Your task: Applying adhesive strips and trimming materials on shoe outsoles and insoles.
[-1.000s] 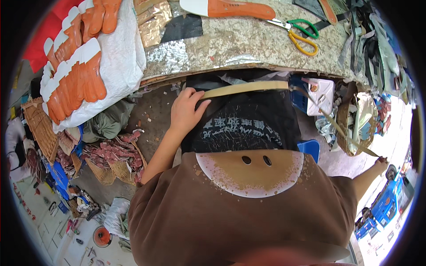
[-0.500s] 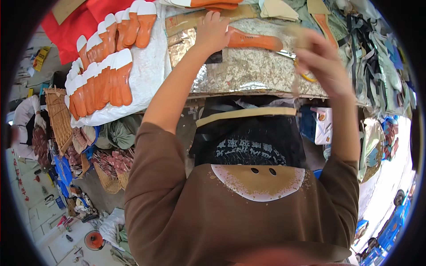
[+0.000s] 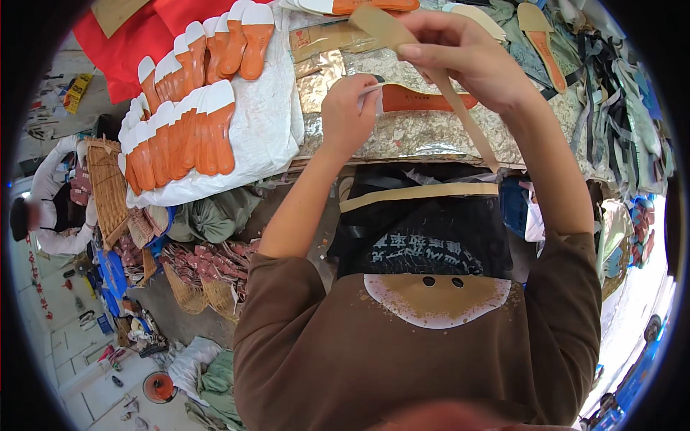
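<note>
My left hand [image 3: 348, 115] is raised over the foil-covered table [image 3: 431, 140] and grips the white end of an orange insole [image 3: 428, 99]. My right hand [image 3: 467, 54] is above it and pinches a long tan strip [image 3: 471, 126]. The strip runs from the hand down past the table edge toward my lap. A second tan strip [image 3: 417, 194] lies across the dark apron on my lap. The two hands are close together, with the insole between them.
Rows of orange-and-white insoles [image 3: 187, 122] lie on a white sack [image 3: 266, 122] at the left, over red cloth [image 3: 144, 36]. More insoles [image 3: 539, 36] and dark straps [image 3: 611, 108] are at the right. A woven basket [image 3: 108, 187] and another person [image 3: 50, 208] are at the far left.
Both hands rose from my lap and side to above the table. The left hand took hold of the orange insole, and the right hand now holds the tan strip up.
</note>
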A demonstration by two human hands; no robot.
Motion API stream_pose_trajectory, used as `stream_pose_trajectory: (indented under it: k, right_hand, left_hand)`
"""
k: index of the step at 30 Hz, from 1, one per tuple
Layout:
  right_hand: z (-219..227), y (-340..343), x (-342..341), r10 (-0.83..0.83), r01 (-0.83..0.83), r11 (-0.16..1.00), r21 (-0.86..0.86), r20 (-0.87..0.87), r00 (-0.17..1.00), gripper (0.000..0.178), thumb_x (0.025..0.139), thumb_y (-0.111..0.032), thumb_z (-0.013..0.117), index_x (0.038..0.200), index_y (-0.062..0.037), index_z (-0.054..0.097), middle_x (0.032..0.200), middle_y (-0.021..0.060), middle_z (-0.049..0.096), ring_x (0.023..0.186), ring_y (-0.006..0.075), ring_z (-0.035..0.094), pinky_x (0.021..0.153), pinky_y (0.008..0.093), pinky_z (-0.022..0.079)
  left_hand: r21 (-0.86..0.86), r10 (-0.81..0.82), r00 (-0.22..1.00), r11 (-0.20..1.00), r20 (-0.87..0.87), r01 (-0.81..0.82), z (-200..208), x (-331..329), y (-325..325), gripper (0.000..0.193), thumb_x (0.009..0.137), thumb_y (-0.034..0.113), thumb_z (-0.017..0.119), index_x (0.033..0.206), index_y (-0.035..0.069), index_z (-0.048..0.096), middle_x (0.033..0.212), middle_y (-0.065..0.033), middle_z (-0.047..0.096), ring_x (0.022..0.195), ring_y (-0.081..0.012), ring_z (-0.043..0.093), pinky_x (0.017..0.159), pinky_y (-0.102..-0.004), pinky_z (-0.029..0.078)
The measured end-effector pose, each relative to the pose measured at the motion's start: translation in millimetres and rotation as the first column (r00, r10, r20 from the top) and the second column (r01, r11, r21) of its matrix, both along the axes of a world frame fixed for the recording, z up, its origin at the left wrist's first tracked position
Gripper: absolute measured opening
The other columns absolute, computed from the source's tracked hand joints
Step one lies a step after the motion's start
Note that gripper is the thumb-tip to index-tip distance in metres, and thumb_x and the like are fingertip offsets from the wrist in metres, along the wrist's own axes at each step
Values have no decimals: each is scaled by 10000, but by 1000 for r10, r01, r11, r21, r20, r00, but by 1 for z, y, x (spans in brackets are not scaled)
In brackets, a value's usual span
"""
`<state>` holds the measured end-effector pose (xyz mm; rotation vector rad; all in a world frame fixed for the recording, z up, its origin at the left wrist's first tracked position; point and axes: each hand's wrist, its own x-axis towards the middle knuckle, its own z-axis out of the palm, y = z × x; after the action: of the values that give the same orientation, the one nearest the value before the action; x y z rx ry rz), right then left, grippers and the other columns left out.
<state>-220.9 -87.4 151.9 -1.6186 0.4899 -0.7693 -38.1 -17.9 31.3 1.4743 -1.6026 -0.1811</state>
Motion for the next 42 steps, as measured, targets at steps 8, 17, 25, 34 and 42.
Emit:
stream_pose_trajectory:
  k: [8,17,25,34,42]
  right_hand:
    - [9,-16,8,159,-127,945,301,-82,984,234,930,-169,642,1105,-23,593,850,6,623,675,80,600,602,202,494]
    - [-54,-27,5,85,-102,994,-28,-363,928,192,880,-148,690,1032,-50,625,855,3,643,708,58,596,599,189,476]
    - [-110,-51,8,64,-43,996,79,-295,953,269,843,-135,723,1083,-22,682,893,28,691,815,81,632,765,246,500]
    - [-112,-47,14,66,-52,997,56,-303,951,207,843,-125,723,1014,-10,725,920,70,717,853,117,666,801,257,521]
    - [-109,-45,16,44,-76,994,-80,-339,940,200,845,-119,713,1004,1,724,911,74,720,840,116,670,787,255,525]
  left_hand:
    - [-113,-70,997,991,-26,67,-1,-1,9,113,795,74,672,889,29,627,846,-116,654,800,-323,610,717,-397,477]
    - [9,-54,997,999,52,54,-5,9,6,177,808,86,691,963,27,628,875,-132,684,814,-315,668,723,-373,507]
    - [119,-87,992,988,-89,97,1,6,3,324,809,64,655,1112,85,542,907,-157,689,854,-370,664,729,-421,510]
    - [127,-74,994,988,-80,84,3,5,1,326,807,62,651,1111,96,539,911,-156,686,859,-368,663,736,-426,508]
    - [129,-84,993,987,-83,94,1,7,-1,316,805,76,654,1100,97,542,919,-152,682,855,-365,656,727,-428,503]
